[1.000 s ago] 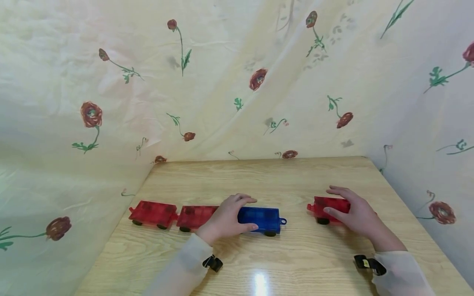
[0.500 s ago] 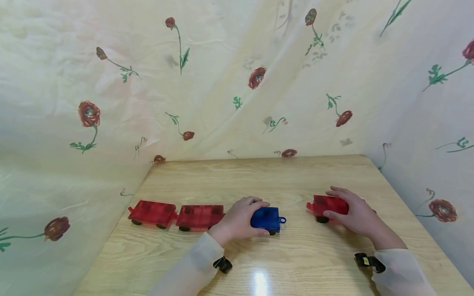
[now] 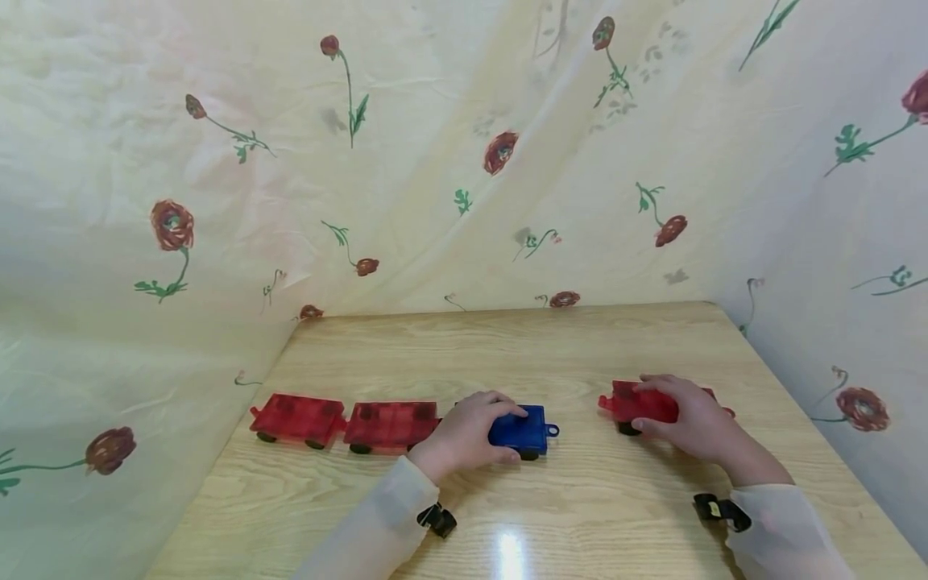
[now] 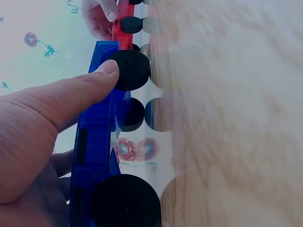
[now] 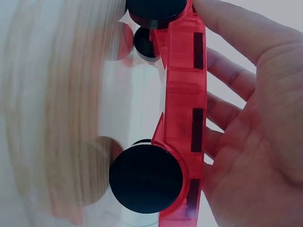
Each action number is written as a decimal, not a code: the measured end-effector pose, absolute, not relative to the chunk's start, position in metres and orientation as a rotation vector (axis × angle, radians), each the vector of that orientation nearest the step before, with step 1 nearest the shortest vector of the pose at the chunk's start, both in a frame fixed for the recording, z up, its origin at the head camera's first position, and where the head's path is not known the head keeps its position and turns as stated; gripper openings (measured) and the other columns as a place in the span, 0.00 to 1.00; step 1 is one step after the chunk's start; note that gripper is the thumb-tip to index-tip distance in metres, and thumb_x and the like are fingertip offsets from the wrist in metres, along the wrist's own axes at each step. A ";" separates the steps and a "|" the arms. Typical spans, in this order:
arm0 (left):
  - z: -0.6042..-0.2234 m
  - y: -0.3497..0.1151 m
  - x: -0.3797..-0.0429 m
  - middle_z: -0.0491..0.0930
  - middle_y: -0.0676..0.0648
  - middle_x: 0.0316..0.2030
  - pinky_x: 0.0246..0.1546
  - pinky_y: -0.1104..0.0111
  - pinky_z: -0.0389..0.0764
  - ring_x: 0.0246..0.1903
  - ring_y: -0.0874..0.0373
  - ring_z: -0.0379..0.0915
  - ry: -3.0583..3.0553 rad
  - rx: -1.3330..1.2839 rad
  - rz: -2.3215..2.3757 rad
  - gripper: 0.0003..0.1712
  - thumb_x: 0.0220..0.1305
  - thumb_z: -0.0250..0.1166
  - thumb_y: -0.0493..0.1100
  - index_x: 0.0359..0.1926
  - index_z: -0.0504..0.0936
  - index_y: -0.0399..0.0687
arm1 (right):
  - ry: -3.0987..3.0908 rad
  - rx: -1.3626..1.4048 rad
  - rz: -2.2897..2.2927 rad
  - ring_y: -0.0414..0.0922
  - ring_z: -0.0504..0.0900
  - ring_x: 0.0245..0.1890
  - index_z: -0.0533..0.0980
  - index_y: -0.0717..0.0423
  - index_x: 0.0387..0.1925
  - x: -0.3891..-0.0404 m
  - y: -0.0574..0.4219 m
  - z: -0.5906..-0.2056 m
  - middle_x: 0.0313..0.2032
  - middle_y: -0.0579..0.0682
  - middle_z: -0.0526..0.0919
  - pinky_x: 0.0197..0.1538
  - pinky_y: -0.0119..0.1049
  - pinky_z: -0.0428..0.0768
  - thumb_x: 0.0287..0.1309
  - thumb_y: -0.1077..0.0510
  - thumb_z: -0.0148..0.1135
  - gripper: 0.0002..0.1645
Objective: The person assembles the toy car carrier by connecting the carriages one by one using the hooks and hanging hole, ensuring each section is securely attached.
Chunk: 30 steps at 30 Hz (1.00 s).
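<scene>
Blue wagon (image 3: 528,433) | under left hand (image 3: 467,430) | between thumb and fingers

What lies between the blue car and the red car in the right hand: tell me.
Only bare table lies between the blue car and that red car, as the head view shows.

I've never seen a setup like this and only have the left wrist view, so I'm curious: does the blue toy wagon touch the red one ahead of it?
Observer: No; the head view shows a gap between the blue toy wagon and the rightmost red toy wagon.
Visitor: What's beyond its other end?
Observer: The middle red toy wagon and leftmost red toy wagon, in a row.
Visitor: And on its end facing the gap?
Observer: A blue coupling ring.
</scene>
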<state>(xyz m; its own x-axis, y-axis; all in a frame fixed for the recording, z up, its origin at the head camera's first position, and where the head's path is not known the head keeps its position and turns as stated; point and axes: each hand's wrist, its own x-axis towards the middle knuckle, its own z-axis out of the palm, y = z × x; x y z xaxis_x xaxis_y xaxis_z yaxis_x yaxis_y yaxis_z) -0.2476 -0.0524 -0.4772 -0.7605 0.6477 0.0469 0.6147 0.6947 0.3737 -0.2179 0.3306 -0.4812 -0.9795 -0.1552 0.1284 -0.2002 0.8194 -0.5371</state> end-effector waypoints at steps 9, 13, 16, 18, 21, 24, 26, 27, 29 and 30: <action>-0.477 -0.053 -0.248 0.73 0.57 0.69 0.67 0.52 0.74 0.69 0.54 0.68 2.814 1.027 0.572 0.35 0.60 0.78 0.61 0.69 0.78 0.73 | -2.910 0.317 0.861 0.67 0.75 0.59 0.80 0.52 0.61 -0.219 0.330 -0.480 0.64 0.65 0.77 0.52 0.65 0.82 0.54 0.44 0.82 0.36; -0.478 -0.054 -0.249 0.74 0.58 0.68 0.67 0.54 0.74 0.69 0.54 0.68 2.817 1.021 0.569 0.36 0.60 0.78 0.61 0.68 0.79 0.73 | -2.912 0.327 0.855 0.67 0.74 0.59 0.80 0.51 0.61 -0.219 0.329 -0.481 0.64 0.65 0.77 0.52 0.65 0.82 0.54 0.44 0.82 0.36; -0.479 -0.055 -0.249 0.74 0.59 0.68 0.67 0.54 0.74 0.68 0.55 0.69 2.817 1.021 0.572 0.36 0.59 0.78 0.61 0.68 0.79 0.73 | -2.915 0.325 0.854 0.67 0.74 0.59 0.80 0.50 0.61 -0.219 0.328 -0.482 0.65 0.65 0.76 0.51 0.65 0.82 0.54 0.44 0.82 0.36; -0.480 -0.057 -0.249 0.74 0.59 0.67 0.67 0.55 0.74 0.68 0.56 0.69 2.817 1.026 0.574 0.36 0.59 0.78 0.61 0.68 0.79 0.73 | -2.916 0.323 0.851 0.67 0.74 0.59 0.80 0.49 0.61 -0.219 0.328 -0.483 0.65 0.64 0.77 0.50 0.65 0.83 0.54 0.44 0.82 0.35; -0.481 -0.059 -0.249 0.75 0.60 0.66 0.66 0.55 0.74 0.67 0.56 0.70 2.820 1.037 0.575 0.36 0.59 0.78 0.62 0.68 0.79 0.73 | -2.909 0.334 0.852 0.66 0.75 0.59 0.80 0.48 0.61 -0.219 0.327 -0.485 0.65 0.63 0.77 0.49 0.63 0.83 0.54 0.44 0.82 0.35; -0.481 -0.061 -0.250 0.76 0.61 0.64 0.66 0.55 0.75 0.66 0.57 0.71 2.818 1.039 0.580 0.36 0.58 0.78 0.62 0.67 0.80 0.73 | -2.898 0.356 0.845 0.65 0.75 0.59 0.81 0.47 0.60 -0.219 0.325 -0.486 0.64 0.62 0.78 0.50 0.63 0.82 0.54 0.44 0.82 0.34; -0.481 -0.063 -0.249 0.76 0.61 0.64 0.65 0.55 0.76 0.66 0.57 0.72 2.817 1.036 0.585 0.36 0.58 0.79 0.62 0.67 0.80 0.73 | -2.889 0.373 0.839 0.65 0.75 0.59 0.81 0.46 0.60 -0.219 0.323 -0.485 0.64 0.62 0.78 0.51 0.63 0.81 0.54 0.44 0.82 0.33; -0.481 -0.063 -0.249 0.76 0.61 0.64 0.65 0.55 0.76 0.65 0.57 0.72 2.816 1.037 0.587 0.36 0.58 0.79 0.62 0.67 0.80 0.73 | -2.886 0.379 0.837 0.65 0.75 0.59 0.81 0.46 0.60 -0.219 0.322 -0.485 0.64 0.61 0.78 0.51 0.63 0.81 0.55 0.44 0.82 0.33; -0.481 -0.065 -0.249 0.76 0.61 0.63 0.65 0.56 0.76 0.65 0.57 0.72 2.816 1.045 0.587 0.36 0.58 0.79 0.62 0.67 0.80 0.72 | -2.881 0.393 0.838 0.65 0.75 0.59 0.81 0.46 0.60 -0.218 0.319 -0.484 0.64 0.61 0.78 0.51 0.64 0.81 0.55 0.45 0.82 0.32; -0.481 -0.065 -0.248 0.76 0.61 0.63 0.65 0.56 0.76 0.65 0.58 0.73 2.817 1.049 0.585 0.36 0.58 0.79 0.62 0.67 0.80 0.72 | -2.877 0.401 0.840 0.65 0.75 0.59 0.81 0.46 0.60 -0.218 0.318 -0.484 0.64 0.61 0.78 0.51 0.64 0.81 0.55 0.45 0.82 0.32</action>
